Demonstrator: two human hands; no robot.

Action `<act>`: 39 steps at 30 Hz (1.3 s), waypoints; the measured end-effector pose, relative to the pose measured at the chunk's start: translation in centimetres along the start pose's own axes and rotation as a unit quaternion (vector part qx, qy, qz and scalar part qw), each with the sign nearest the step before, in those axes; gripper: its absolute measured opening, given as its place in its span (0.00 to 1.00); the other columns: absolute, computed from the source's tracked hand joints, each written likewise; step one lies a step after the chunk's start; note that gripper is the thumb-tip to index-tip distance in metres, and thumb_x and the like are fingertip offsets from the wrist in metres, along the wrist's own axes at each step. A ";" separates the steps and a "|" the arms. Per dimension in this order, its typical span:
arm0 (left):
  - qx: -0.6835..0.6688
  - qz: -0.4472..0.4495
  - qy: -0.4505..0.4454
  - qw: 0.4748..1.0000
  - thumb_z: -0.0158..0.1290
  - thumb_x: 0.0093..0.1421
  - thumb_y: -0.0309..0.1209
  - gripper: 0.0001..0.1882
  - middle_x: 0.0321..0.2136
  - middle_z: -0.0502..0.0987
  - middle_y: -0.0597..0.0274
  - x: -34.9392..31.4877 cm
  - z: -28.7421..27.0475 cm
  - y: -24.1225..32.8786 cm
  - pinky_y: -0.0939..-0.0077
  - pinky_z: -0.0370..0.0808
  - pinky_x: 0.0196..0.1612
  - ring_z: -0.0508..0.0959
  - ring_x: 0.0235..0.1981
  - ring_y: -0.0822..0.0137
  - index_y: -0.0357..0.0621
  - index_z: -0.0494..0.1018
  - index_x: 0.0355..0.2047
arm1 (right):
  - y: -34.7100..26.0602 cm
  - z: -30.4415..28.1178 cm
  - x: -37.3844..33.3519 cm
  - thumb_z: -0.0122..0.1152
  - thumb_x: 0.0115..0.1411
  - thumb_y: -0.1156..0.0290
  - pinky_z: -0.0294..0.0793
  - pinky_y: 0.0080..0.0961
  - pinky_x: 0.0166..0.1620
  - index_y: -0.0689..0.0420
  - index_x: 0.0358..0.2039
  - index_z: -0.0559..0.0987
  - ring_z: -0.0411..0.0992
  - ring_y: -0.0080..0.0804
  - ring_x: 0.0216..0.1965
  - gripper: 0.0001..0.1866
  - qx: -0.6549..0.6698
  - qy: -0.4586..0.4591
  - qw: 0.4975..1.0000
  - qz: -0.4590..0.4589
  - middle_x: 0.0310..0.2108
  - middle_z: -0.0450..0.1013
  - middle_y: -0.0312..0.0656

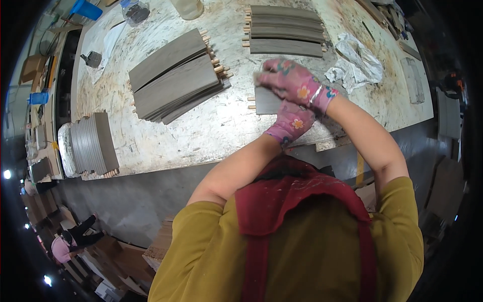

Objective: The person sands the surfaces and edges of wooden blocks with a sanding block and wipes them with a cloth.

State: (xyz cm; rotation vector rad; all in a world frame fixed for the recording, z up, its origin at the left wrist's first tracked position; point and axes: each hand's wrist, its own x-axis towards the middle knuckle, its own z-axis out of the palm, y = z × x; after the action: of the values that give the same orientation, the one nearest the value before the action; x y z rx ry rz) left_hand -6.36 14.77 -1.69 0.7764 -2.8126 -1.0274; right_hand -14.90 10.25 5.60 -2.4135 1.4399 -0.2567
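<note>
Both of my hands wear pink floral gloves. A grey wooden panel (266,102) lies flat on the table in front of me, with pale dowel pegs sticking out of its left end. My right hand (289,80) is over the panel's far part, fingers pressed together and slightly blurred; whatever is beneath them is hidden. Close to the panel's near edge rests my left hand (293,122), partly below the right wrist, its fingers covered. Beyond them sits a stack of similar grey panels (287,32). Another stack (176,80) fans out to the left.
A crumpled white plastic bag (356,61) lies to the right. At the table's left corner, several panels stand on edge in a row (93,143). A dark cup (92,59), a clear jar (135,12) and a blue container (86,9) are at far left.
</note>
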 end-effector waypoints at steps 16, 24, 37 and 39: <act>0.169 0.058 0.157 0.971 0.63 0.49 0.51 0.42 0.60 0.63 0.48 -11.0 -8.8 -2.0 0.48 0.50 0.69 0.58 0.65 0.46 0.42 0.64 0.59 | 2.1 4.7 -8.4 0.67 0.58 0.64 0.68 0.24 0.55 0.63 0.54 0.75 0.70 0.30 0.51 0.26 0.500 0.437 0.702 0.257 0.51 0.72 0.43; 0.127 0.082 0.052 0.987 0.59 0.54 0.46 0.35 0.42 0.72 0.51 -4.4 -8.8 -2.3 0.59 0.74 0.46 0.74 0.45 0.51 0.46 0.64 0.59 | 4.8 3.6 -12.7 0.57 0.61 0.68 0.72 0.29 0.47 0.54 0.56 0.73 0.68 0.31 0.49 0.22 0.584 0.513 0.538 0.327 0.52 0.69 0.39; 0.170 0.003 0.143 0.975 0.61 0.52 0.47 0.41 0.40 0.71 0.49 -4.3 -7.8 -3.0 0.59 0.71 0.48 0.73 0.43 0.50 0.43 0.61 0.62 | 1.1 2.1 -13.8 0.57 0.63 0.62 0.73 0.24 0.48 0.62 0.59 0.67 0.70 0.31 0.49 0.27 0.594 0.469 0.562 0.332 0.53 0.68 0.41; 0.132 0.008 0.158 0.979 0.62 0.51 0.46 0.42 0.40 0.70 0.48 -5.6 -8.8 -2.6 0.59 0.71 0.48 0.72 0.43 0.50 0.43 0.61 0.63 | 2.0 2.1 -14.4 0.59 0.61 0.59 0.72 0.25 0.49 0.63 0.59 0.68 0.70 0.31 0.48 0.29 0.598 0.461 0.577 0.313 0.52 0.69 0.41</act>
State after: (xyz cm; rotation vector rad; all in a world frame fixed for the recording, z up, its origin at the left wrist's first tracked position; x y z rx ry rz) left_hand 1.54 10.54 4.23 0.8499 -2.6957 -0.4781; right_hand -22.79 22.40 3.07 -0.4894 1.4578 -1.7568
